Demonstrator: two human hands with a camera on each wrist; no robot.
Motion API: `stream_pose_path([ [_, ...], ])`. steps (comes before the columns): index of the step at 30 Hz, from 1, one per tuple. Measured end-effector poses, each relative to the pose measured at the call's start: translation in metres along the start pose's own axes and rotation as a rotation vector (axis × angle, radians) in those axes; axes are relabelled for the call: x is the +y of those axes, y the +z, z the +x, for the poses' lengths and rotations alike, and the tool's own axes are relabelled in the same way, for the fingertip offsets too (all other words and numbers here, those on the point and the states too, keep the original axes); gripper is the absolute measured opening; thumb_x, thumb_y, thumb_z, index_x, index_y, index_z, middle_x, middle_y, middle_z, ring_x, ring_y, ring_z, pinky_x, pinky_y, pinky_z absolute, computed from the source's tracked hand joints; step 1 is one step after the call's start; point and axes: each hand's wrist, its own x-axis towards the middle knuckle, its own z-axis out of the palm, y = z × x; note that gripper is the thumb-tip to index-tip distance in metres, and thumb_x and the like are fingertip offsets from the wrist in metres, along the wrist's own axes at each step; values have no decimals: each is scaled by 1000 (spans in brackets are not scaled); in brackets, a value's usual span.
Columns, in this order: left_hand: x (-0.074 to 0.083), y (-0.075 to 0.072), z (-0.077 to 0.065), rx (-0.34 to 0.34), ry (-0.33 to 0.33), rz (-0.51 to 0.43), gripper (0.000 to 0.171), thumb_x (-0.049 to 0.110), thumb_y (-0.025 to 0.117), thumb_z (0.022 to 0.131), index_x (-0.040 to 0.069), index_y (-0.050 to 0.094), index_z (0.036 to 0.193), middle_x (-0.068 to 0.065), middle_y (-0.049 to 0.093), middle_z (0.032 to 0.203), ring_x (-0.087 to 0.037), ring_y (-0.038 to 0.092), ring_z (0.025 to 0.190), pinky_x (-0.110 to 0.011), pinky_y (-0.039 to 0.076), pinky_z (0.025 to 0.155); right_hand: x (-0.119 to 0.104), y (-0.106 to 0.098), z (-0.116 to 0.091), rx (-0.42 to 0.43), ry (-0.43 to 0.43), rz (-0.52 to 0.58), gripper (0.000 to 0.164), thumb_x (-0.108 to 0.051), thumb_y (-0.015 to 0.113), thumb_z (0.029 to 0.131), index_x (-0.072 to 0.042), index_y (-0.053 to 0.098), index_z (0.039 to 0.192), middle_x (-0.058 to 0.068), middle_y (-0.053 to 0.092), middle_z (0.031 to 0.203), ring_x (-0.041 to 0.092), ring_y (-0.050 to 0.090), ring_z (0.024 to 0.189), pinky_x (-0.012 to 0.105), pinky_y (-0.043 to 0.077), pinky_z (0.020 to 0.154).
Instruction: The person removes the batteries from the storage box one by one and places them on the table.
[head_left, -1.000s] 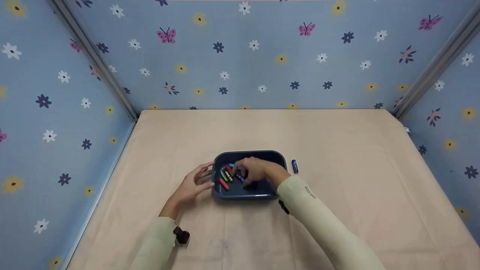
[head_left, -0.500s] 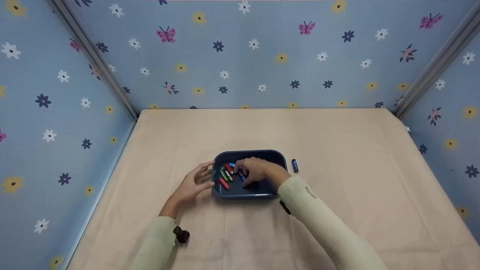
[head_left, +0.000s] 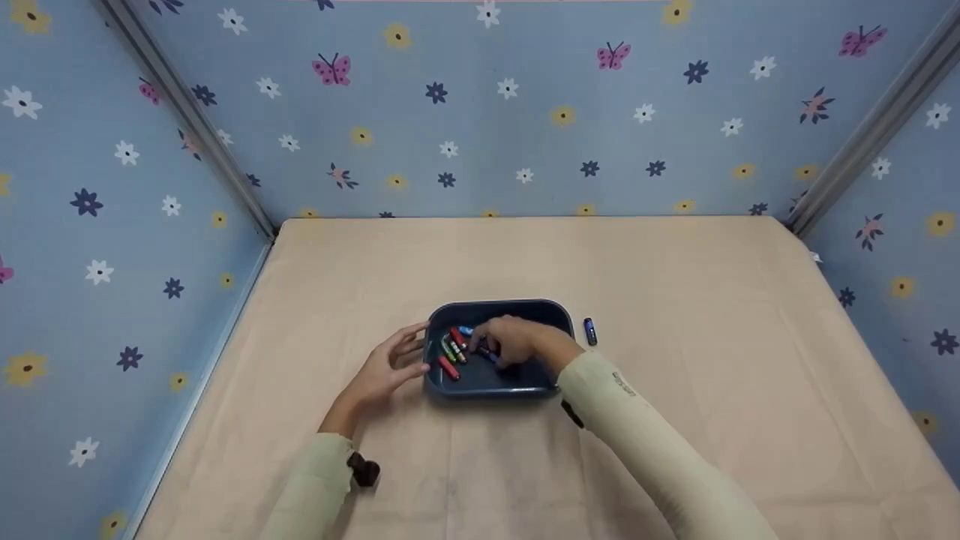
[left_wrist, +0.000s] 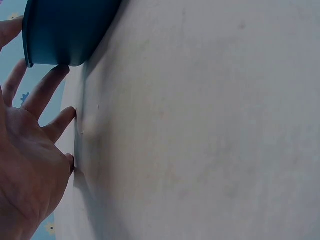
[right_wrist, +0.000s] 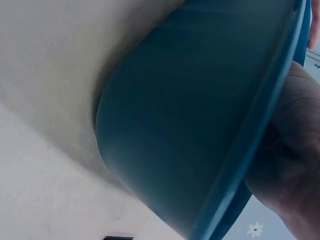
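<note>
A dark blue plastic basin (head_left: 487,393) stands on the cloth-covered table. Inside, on its left side, lie several small coloured cylinders that look like batteries, among them a red one (head_left: 448,367) and a green one (head_left: 448,349). My left hand (head_left: 382,373), fingers spread, touches the basin's left side with thumb and fingertips; the left wrist view shows fingers against its wall. My right hand (head_left: 512,341) reaches over the right rim into the basin, and its thumb and curled fingers pinch a blue battery (head_left: 489,355). In the right wrist view the basin wall hides the fingertips.
Another dark blue battery (head_left: 590,331) lies on the beige tablecloth (head_left: 690,315), just right of the basin. Flowered blue panels (head_left: 480,112) enclose the table at the back and both sides.
My right thumb has shifted slightly right inside the basin, and the blue battery at its tip has turned and moved a little right. The left hand keeps its place.
</note>
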Motion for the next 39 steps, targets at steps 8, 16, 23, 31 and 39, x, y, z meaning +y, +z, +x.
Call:
stream_pose_path([
  [8, 0, -1, 0, -3, 11, -7, 72, 10, 77, 107, 13, 46, 172, -21, 50, 176, -46, 51, 163, -70, 24, 141, 4, 0, 2, 11, -36, -13, 55, 0, 77, 100, -26, 74, 148, 12, 73, 123, 20, 63, 102, 34, 56, 85],
  [16, -1, -3, 1, 0, 5, 7, 72, 12, 78, 106, 15, 47, 171, -20, 50, 177, -46, 51, 163, -71, 24, 140, -2, -8, -5, 2, 0, 37, 53, -1, 80, 100, -27, 76, 146, 9, 71, 118, 19, 61, 100, 31, 53, 82],
  [23, -1, -3, 1, 3, 4, 0, 73, 11, 79, 106, 15, 47, 171, -19, 50, 176, -46, 51, 164, -69, 25, 141, -3, -15, -8, 14, -15, 39, 53, 2, 80, 98, -24, 77, 144, 7, 71, 114, 18, 62, 96, 30, 53, 78],
  [31, -1, -2, 0, -13, 17, -28, 74, 8, 76, 106, 13, 45, 172, -21, 49, 177, -47, 50, 164, -69, 26, 140, 1, -11, -12, 6, -27, 39, 51, 1, 79, 98, -21, 76, 144, 10, 75, 123, 19, 64, 101, 36, 57, 88],
  [39, -1, -1, -1, -3, 15, -10, 74, 10, 77, 106, 15, 45, 172, -20, 51, 176, -46, 51, 163, -71, 26, 140, 5, -14, -19, 24, -68, 6, 46, -5, 80, 100, -20, 76, 144, 12, 77, 128, 24, 69, 111, 48, 62, 104],
])
